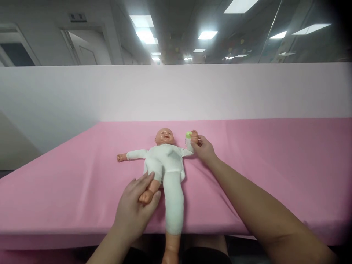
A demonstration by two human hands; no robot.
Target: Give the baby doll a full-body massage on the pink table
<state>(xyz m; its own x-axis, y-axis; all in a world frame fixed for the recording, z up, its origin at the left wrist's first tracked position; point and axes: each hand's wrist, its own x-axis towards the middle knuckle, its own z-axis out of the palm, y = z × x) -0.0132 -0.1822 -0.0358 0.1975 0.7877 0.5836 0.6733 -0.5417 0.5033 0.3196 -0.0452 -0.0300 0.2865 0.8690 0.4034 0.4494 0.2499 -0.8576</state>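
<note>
A baby doll (172, 161) with a white cloth body lies face up, its head toward the far side. My left hand (134, 205) is closed around the doll's bent lower leg (154, 186), the thumb on one side and fingers on the other. The other leg (173, 205) stretches straight over the near table edge. My right hand (205, 149) grips the doll's raised forearm by the doll hand (194, 135). Right beside that doll hand is a small white bottle with a green top (188, 135), partly hidden. The doll's other arm (136, 154) lies stretched out to the left.
A pink cover (261, 157) spreads over the table. Behind it rises a low white partition (176, 91) with glass above. My lap shows below the near edge. A door (85, 47) stands at the back left.
</note>
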